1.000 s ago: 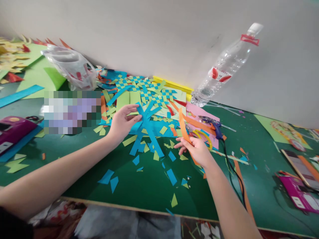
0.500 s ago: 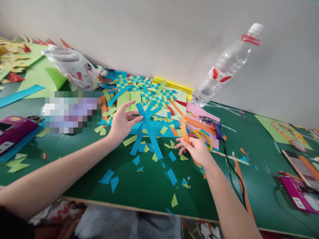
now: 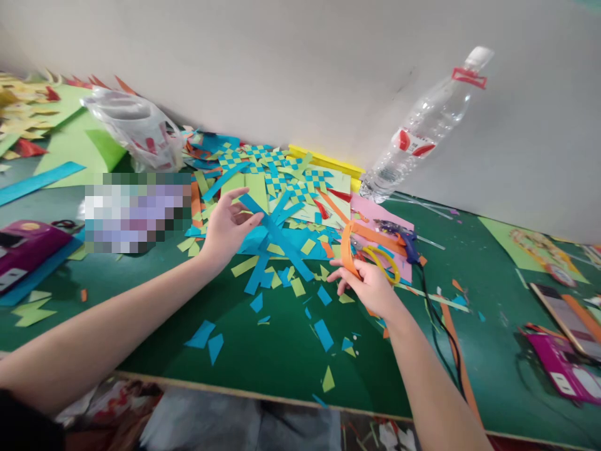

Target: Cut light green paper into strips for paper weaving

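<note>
My left hand [image 3: 230,222] is closed on one end of a blue paper strip [image 3: 288,245], which slants down to the right above other blue strips. Its thumb presses the strip near the top end. My right hand [image 3: 366,282] pinches an orange paper strip [image 3: 347,247] that stands up in a curve from the fingers. Just behind the right hand are yellow-handled scissors [image 3: 387,263], partly covered. Small blue and green paper scraps [image 3: 323,334] lie between and below the hands.
Woven blue-and-green paper pieces [image 3: 282,169] are heaped at the back. A clear plastic bottle [image 3: 422,134] leans by the wall. A blue glue gun [image 3: 409,245] with a black cord lies on pink paper. A bagged cup [image 3: 141,128] stands left; a phone [image 3: 558,316] lies right.
The blue strip in my left hand has swung to a flatter slant, its upper end going left. The orange strip in my right hand has bent over a little more.
</note>
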The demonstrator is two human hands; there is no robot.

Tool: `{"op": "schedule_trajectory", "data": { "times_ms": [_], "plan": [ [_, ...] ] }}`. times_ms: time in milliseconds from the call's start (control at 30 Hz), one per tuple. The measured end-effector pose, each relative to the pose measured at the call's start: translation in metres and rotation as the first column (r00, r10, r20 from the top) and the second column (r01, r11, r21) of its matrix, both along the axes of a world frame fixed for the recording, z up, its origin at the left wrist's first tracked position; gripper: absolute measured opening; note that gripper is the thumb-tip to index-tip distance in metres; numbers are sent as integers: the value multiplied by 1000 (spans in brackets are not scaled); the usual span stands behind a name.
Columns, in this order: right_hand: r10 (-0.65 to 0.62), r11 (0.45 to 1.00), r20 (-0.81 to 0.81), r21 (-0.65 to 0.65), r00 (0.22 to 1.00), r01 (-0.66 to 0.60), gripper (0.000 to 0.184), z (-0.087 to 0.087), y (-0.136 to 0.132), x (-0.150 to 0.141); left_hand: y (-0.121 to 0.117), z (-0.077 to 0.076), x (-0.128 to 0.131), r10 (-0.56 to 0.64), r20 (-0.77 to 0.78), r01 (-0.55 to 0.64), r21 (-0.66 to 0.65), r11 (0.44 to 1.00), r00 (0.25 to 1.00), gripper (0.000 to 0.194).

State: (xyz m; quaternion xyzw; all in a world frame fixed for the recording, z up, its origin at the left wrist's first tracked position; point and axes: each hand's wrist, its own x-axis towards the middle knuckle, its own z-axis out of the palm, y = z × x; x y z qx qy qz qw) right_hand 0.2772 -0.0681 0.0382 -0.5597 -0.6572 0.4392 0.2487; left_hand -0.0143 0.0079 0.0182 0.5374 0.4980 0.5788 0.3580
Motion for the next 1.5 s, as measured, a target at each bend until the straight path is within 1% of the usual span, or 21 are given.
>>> {"op": "schedule_trajectory", "data": {
  "times_ms": [67,167,233,333,400,467,567,633,700,733,800,867,967,1033,1133,1233,1300,1400,1500],
  "plan": [
    [25,999,53,23,998,-27,27,3,-2,0,3,-1,-1,13,18,-13,17,1000,1000,50],
    [31,999,101,35,994,-35,19,4,-3,2,7,-2,-3,46,83,-47,6,999,995,44],
    [17,998,149,53,989,-25,20,4,-4,3,9,-4,-3,82,124,-82,-9,997,989,40],
    [-35,988,260,157,965,-6,21,2,-4,4,13,-7,-5,114,151,-114,-7,993,982,38],
    [-82,972,335,233,939,1,21,1,-3,5,14,-11,-6,125,141,-128,8,992,982,41],
    [-128,955,399,298,908,4,20,-1,-2,6,15,-13,-9,143,94,-147,38,988,985,49],
    [-187,899,442,437,878,-29,18,-1,-1,6,14,-16,-12,210,-82,-201,97,975,974,61],
    [-160,845,438,524,885,-107,20,-2,0,5,13,-15,-13,252,-226,-218,164,962,941,65],
    [-109,799,445,571,889,-188,26,-3,0,3,10,-14,-13,271,-348,-186,259,948,898,64],
    [-89,789,456,575,886,-216,29,-4,0,2,9,-13,-12,273,-392,-155,306,939,879,62],
    [-68,789,485,561,872,-251,32,-6,0,1,6,-10,-10,263,-457,-89,368,926,850,58],
    [-82,784,516,562,853,-265,28,-9,2,1,2,-8,-6,229,-496,-26,382,924,837,56],
    [-192,744,546,623,816,-241,16,-11,4,4,-1,-7,-2,183,-528,36,377,925,829,54],
    [-229,731,541,645,810,-224,13,-11,5,5,-2,-8,-1,171,-545,58,377,925,821,52],
    [-168,738,546,621,821,-262,20,-11,3,6,-2,-9,0,152,-574,93,375,922,805,50],
    [-80,750,595,565,800,-345,25,-11,2,4,-3,-9,1,139,-604,132,381,915,785,49],
    [-38,759,617,530,786,-380,24,-11,1,3,-4,-8,2,130,-619,152,383,911,775,49],
    [-10,763,621,512,784,-395,21,-8,0,5,-6,-7,4,112,-630,168,367,915,768,48],
    [-22,769,630,507,777,-389,24,-1,-2,8,-6,-6,4,98,-630,172,354,919,771,47]
  ]
}}
